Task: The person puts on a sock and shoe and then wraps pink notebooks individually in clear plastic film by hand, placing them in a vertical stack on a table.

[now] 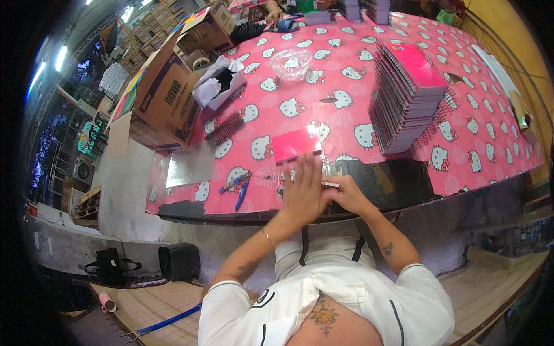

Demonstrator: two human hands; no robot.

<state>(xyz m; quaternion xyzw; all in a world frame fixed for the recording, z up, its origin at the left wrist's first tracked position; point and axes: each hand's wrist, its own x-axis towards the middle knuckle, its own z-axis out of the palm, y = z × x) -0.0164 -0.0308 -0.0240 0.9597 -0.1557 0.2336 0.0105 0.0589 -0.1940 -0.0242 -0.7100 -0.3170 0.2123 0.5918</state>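
Note:
At the near edge of the table, my left hand (304,187) lies with its fingers stretched out over a thin notebook (331,184), mostly hidden beneath the palm. A short length of coil wire shows to the left of these fingers. My right hand (347,195) pinches the notebook's right end between thumb and fingers. Just beyond my left fingertips lies a bright pink notebook cover (296,144). Blue-handled pliers (238,188) rest to the left of my hands. Farther right stands a tall stack of pink-covered spiral notebooks (408,95).
Black spiral coils (225,131) lie left of the pink cover, near a grey sheet (190,166). Open cardboard boxes (161,98) line the left side, beside a white-wrapped bundle (219,83). Crumpled clear plastic (290,63) sits mid-table. Another person's hand (274,16) shows at the far edge.

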